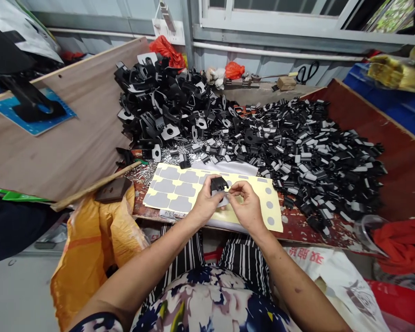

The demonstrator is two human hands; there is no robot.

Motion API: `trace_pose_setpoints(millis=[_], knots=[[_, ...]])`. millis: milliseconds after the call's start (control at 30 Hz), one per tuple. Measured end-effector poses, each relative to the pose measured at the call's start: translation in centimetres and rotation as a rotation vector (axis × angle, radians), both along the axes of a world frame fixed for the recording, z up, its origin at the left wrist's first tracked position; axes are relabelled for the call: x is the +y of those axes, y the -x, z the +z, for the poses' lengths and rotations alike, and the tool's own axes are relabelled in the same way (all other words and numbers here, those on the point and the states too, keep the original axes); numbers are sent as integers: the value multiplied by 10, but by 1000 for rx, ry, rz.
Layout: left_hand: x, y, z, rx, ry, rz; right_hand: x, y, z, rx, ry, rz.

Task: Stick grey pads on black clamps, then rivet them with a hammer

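My left hand [205,203] is closed around a small black plastic clip [219,184], held above a yellow backing sheet [255,216] with several grey adhesive pads [174,186]. My right hand [247,205] pinches a grey pad [224,200] against the underside of the clip. Both hands hover near the table's front edge, over my lap.
A heap of larger black clips [159,106] lies at the back left. A wide spread of small black-and-grey pieces [314,152] covers the right. A tilted wooden board [72,133] stands left, an orange bag [93,244] below it, scissors [307,71] at the back.
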State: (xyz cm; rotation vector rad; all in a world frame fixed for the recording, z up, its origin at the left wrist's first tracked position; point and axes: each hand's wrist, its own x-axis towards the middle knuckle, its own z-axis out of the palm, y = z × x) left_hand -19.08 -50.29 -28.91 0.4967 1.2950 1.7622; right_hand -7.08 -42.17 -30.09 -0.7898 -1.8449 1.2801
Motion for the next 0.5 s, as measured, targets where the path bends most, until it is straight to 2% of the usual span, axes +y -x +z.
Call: trace_pose_setpoints(millis=[67,267,333,433,500], knots=[[1,-3,-3,3,-23,5,-5,-1,4,-56,-85,-23],[-4,-6,-5,-185,-67,-16,-21,-7,14,-232,-586,-18],[-5,-5,-6,-224,-71,-6,-20,-13,21,-287,-688,-96],[-6,-2,-8,-273,-49,18,-13,-20,32,-338,-718,-207],[-7,0,-8,-283,-22,12,-6,-20,36,-349,-597,-105]])
